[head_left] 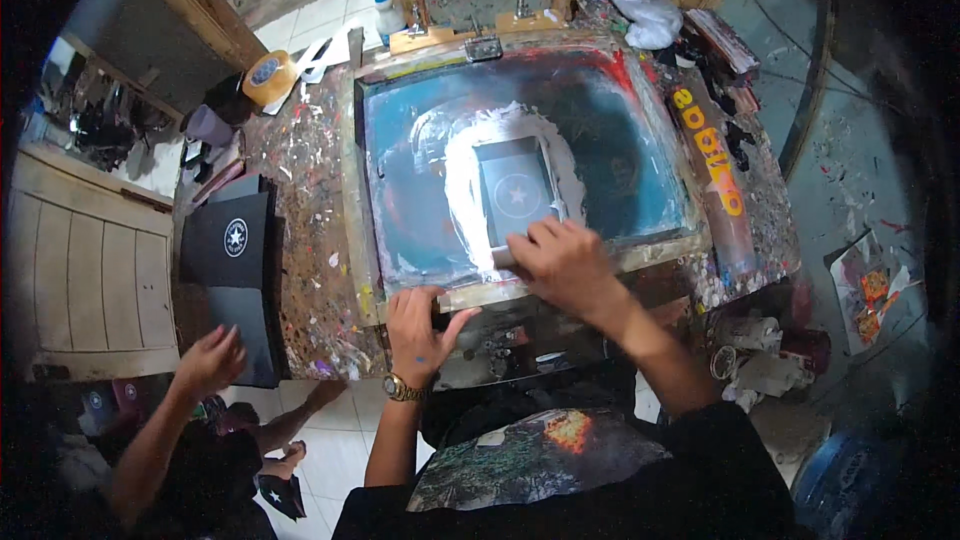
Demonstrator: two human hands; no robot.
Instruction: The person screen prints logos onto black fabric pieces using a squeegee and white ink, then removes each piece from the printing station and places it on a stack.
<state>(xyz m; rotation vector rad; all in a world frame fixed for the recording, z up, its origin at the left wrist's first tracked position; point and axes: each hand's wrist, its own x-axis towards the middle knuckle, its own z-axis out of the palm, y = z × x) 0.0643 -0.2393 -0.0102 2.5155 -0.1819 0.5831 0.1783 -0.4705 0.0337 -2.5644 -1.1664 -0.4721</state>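
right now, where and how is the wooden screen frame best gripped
Probably by the near rail of the wooden screen frame, from the person's side, fingers over the top and thumb below. That rail is a long, narrow bar facing the person, and the left hand rests at it; inside, a white smear is best avoided.

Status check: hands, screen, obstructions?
Left hand on screen frame; right hand gripping mostly hidden squeegee. White ink around central window. Co-worker's hand at left, clear of frame.
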